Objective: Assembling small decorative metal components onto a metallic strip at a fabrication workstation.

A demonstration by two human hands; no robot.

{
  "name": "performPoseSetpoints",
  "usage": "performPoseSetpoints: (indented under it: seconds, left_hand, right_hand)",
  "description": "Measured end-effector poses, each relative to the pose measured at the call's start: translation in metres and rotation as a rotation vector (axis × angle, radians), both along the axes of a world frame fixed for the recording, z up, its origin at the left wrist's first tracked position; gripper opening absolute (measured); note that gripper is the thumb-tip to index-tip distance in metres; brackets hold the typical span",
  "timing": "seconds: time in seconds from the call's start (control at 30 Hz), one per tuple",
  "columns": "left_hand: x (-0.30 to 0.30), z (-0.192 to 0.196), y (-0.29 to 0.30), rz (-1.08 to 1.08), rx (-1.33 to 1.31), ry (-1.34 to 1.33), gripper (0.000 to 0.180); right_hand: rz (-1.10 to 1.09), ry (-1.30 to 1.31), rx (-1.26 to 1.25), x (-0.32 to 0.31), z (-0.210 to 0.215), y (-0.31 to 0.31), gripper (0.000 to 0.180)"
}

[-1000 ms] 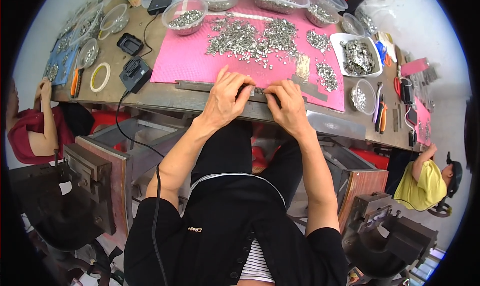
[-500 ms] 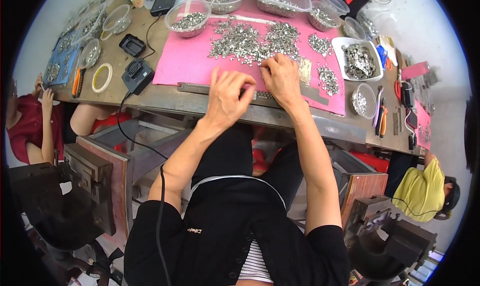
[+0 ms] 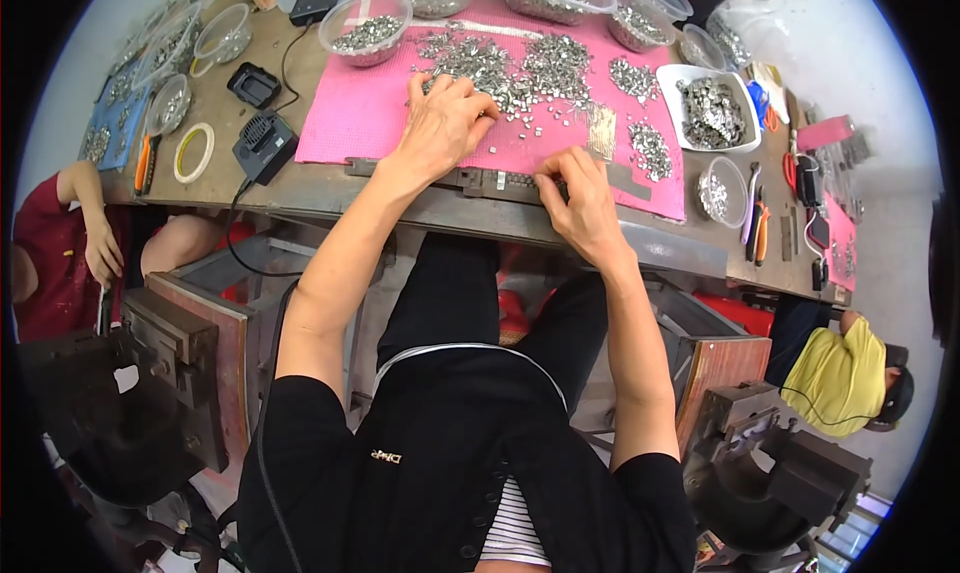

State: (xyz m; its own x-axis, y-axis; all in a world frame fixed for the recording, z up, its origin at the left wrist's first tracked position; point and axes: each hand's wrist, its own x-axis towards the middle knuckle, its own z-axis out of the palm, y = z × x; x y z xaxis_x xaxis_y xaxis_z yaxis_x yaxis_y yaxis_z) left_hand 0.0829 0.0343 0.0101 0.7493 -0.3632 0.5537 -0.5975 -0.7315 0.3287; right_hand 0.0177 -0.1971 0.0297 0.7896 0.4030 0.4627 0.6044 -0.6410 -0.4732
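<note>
My left hand [image 3: 440, 128] reaches over the left part of a loose pile of small silver metal pieces [image 3: 555, 68] on the pink mat [image 3: 335, 123]. Its fingers are bent and somewhat apart, the tips down among the pieces; no held piece shows. Along the mat's front edge lies a long, narrow dark metal bar [image 3: 480, 181], with a row of small pieces set along its middle. My right hand [image 3: 582, 198] rests at the bar's right part, fingers curled and closed together at that row. Whatever its fingertips grip is hidden.
Clear plastic bowls [image 3: 365, 33] of metal pieces line the back. A white dish [image 3: 710, 108] and pliers [image 3: 760, 228] are at the right. At the left are a black charger [image 3: 265, 148], its cord and a tape roll [image 3: 194, 153]. Co-workers sit at both sides.
My left hand has moved up and left from the bar to the pile. My right hand has come down from the pile to the bar. The view has shifted slightly.
</note>
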Motion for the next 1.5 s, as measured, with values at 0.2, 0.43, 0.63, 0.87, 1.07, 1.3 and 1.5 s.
performPoseSetpoints:
  seconds: [0.2, 0.43, 0.63, 0.87, 1.07, 1.3, 1.5]
  left_hand:
    - [-0.004, 0.004, -0.002, 0.020, 0.005, 0.057, 0.010]
    - [-0.006, 0.001, -0.005, 0.051, -0.019, 0.038, 0.010]
    - [-0.007, -0.001, -0.007, 0.048, -0.020, 0.046, 0.009]
    - [-0.010, -0.003, 0.002, 0.027, -0.109, 0.144, 0.007]
    - [-0.011, 0.001, 0.008, 0.010, -0.183, 0.198, 0.007]
    - [-0.010, 0.000, 0.005, -0.039, -0.213, 0.274, 0.008]
    - [-0.016, 0.000, 0.009, 0.031, -0.111, 0.162, 0.009]
  right_hand:
    - [-0.011, -0.157, -0.063, -0.010, -0.007, 0.004, 0.016]
    - [0.003, -0.146, 0.039, 0.001, -0.010, 0.003, 0.016]
    - [-0.052, -0.141, -0.017, 0.050, -0.015, 0.022, 0.010]
    - [-0.067, -0.163, -0.153, 0.072, -0.023, 0.038, 0.008]
    - [-0.054, 0.124, 0.114, 0.041, -0.003, 0.011, 0.008]
    - [-0.044, 0.039, 0.109, -0.007, -0.001, -0.007, 0.012]
    - [-0.016, -0.088, 0.025, -0.011, -0.006, -0.007, 0.014]
